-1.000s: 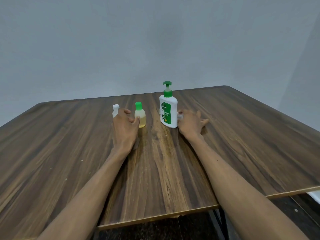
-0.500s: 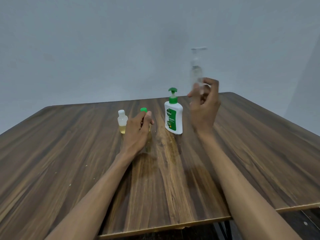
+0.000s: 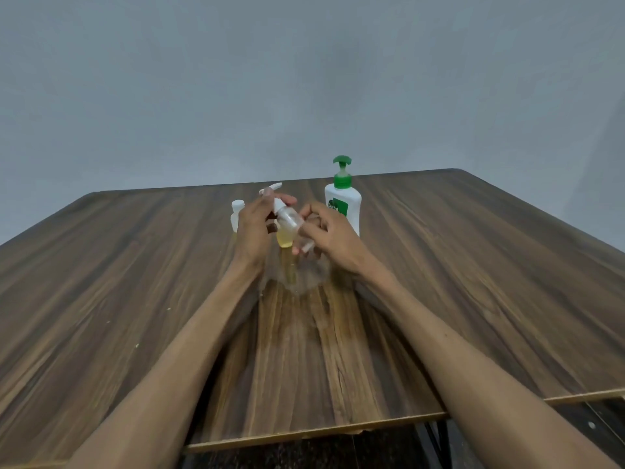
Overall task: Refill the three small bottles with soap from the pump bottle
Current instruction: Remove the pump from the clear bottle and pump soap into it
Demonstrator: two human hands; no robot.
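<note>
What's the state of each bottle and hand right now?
clear spray bottle: tilted, held above the table, cap on
left hand: grips the spray top
right hand: holds the bottle body
pump bottle: upright on table, untouched
white-capped small bottle: upright, capped
yellow-liquid bottle: on table behind the hands, top hidden

"Dettol" in white on green label of white pump bottle (image 3: 342, 206); smaller print below unreadable.

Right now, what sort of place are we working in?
Probably a plain indoor room set up for the job, not a bathroom: a bare wooden table, a blank grey wall, and only the pump bottle and small bottles.
</note>
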